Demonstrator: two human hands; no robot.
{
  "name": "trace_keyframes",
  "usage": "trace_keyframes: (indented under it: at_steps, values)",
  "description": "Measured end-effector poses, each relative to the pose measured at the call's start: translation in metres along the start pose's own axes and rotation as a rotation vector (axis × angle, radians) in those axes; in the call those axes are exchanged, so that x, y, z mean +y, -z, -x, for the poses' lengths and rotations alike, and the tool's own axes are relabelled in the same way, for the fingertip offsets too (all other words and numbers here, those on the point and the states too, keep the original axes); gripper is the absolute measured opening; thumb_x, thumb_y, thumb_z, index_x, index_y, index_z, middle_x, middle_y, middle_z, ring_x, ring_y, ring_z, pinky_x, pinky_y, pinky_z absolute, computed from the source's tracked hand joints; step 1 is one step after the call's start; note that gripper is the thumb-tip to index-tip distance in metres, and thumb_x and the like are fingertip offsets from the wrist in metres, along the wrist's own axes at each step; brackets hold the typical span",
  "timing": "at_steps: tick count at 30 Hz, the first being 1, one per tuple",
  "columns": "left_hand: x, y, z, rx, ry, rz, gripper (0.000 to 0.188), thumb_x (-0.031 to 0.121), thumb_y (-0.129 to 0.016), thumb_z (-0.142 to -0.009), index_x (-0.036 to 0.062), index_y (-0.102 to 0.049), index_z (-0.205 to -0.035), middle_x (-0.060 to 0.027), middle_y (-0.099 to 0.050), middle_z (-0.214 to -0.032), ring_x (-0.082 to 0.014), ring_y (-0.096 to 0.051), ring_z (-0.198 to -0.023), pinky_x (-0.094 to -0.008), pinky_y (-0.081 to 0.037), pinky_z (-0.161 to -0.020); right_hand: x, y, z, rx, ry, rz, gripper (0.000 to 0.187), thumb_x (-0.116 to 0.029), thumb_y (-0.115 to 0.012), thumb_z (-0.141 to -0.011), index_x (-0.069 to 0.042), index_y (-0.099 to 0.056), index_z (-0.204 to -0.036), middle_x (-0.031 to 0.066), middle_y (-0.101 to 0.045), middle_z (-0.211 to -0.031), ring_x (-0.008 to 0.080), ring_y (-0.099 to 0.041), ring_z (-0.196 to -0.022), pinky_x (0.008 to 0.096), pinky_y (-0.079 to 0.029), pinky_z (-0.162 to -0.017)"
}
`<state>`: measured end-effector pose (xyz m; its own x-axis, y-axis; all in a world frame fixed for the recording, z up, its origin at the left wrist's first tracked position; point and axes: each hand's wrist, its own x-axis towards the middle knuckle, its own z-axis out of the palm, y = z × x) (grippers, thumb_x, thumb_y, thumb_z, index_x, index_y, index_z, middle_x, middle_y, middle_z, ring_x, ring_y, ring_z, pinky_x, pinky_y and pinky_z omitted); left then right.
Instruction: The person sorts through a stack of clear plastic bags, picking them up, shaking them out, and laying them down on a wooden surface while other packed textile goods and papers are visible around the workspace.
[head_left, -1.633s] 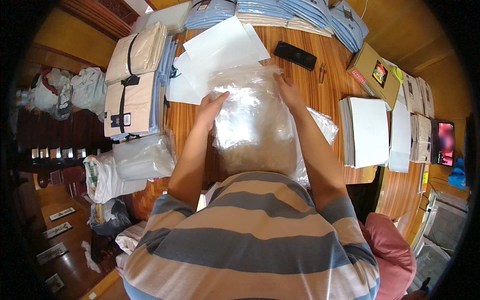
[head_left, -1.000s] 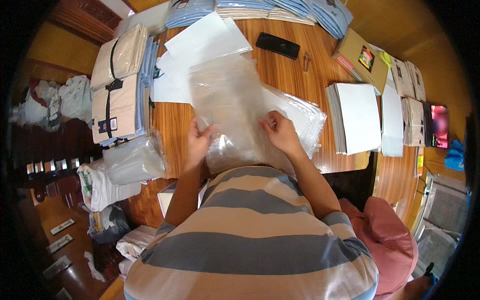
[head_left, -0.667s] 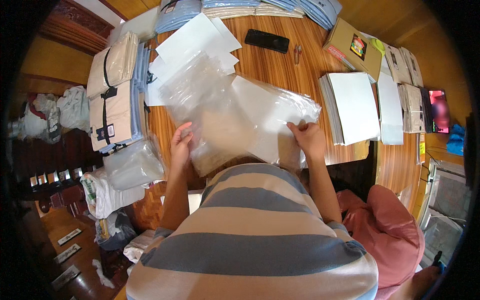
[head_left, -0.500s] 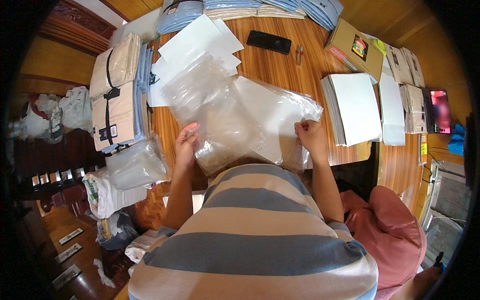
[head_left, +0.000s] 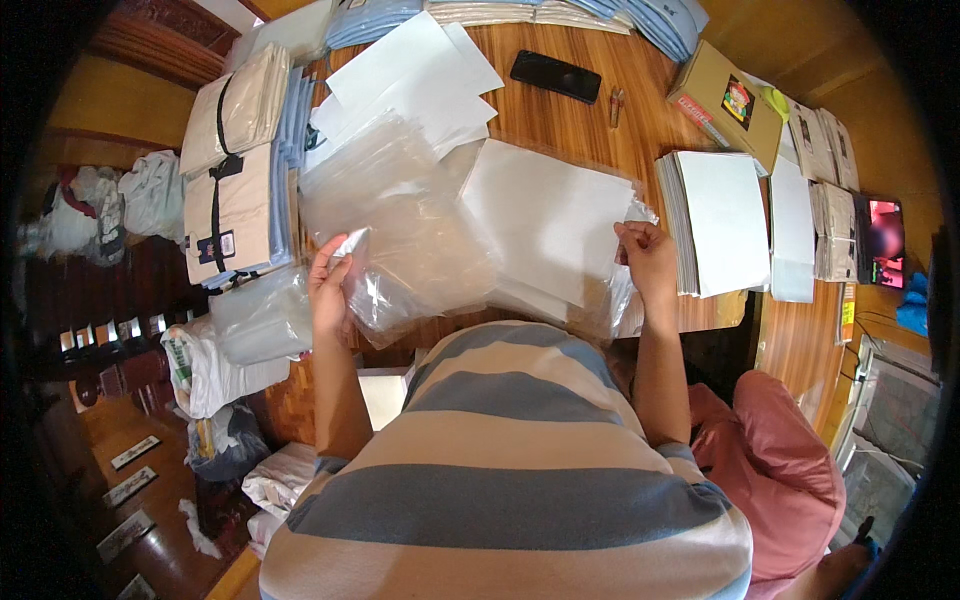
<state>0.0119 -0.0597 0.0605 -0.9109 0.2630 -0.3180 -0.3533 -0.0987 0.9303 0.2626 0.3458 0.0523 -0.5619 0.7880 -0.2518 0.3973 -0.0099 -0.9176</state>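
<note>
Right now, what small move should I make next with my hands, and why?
Perhaps ease the left hand a little to the left: it pinches a corner of the clear plastic bags, which seem to cover the lower left of the nearest white paper sheet, while the right hand is by that sheet's right edge.

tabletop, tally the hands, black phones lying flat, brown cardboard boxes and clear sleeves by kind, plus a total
Left hand and right hand: 2
Black phone: 1
Brown cardboard box: 1
Clear sleeves: overlapping, uncountable, left out
Total: 4
</note>
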Motion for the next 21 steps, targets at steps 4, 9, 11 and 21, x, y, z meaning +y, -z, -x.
trace_keyframes:
  at_steps: [4, 9, 11, 21]
  values:
    - [0.02, 0.002, 0.008, 0.005, -0.031, -0.027, 0.035, 0.0, -0.065, -0.094, 0.004, -0.064, -0.128, -0.0083, -0.066, -0.122, -0.016, -0.064, -0.107, -0.0284, -0.052, -0.093, -0.017, 0.006, 0.0, -0.117, 0.224, 0.44, 0.015, -0.011, -0.067, -0.096, 0.003, -0.07, -0.09, 0.0186, -0.07, -0.073, 0.0269, -0.067, -0.057, 0.0351, -0.055, -0.058]
    - [0.03, 0.01, 0.005, -0.013, -0.056, -0.035, 0.035, -0.001, -0.065, -0.093, 0.0034, -0.064, -0.128, -0.0089, -0.066, -0.123, -0.0168, -0.064, -0.108, -0.0291, -0.051, -0.094, -0.065, -0.002, 0.003, -0.102, 0.588, 1.055, 0.022, -0.019, -0.06, -0.1, 0.0, -0.062, -0.09, 0.0193, -0.068, -0.077, 0.0344, -0.068, -0.063, 0.0409, -0.054, -0.062]
    - [0.037, 0.012, 0.008, -0.018, -0.086, -0.018, 0.035, 0.0, -0.065, -0.094, 0.0033, -0.064, -0.128, -0.0091, -0.066, -0.122, -0.0171, -0.064, -0.108, -0.0293, -0.052, -0.094, -0.092, -0.01, -0.008, -0.209, 0.586, 0.762, 0.026, -0.023, -0.058, -0.103, 0.0, -0.059, -0.092, 0.0186, -0.067, -0.076, 0.0348, -0.067, -0.064, 0.0422, -0.052, -0.062]
    - [0.099, 0.028, 0.054, 0.057, -0.225, 0.123, 0.037, 0.001, -0.067, -0.092, 0.0032, -0.061, -0.128, -0.0088, -0.068, -0.116, -0.0168, -0.066, -0.102, -0.029, -0.053, -0.09, -0.321, -0.16, -0.12, -0.293, 1.211, -0.1, 0.036, -0.031, -0.05, -0.106, 0.0, -0.064, -0.097, 0.0052, -0.058, -0.068, 0.02, -0.058, -0.056, 0.0394, -0.048, -0.053]
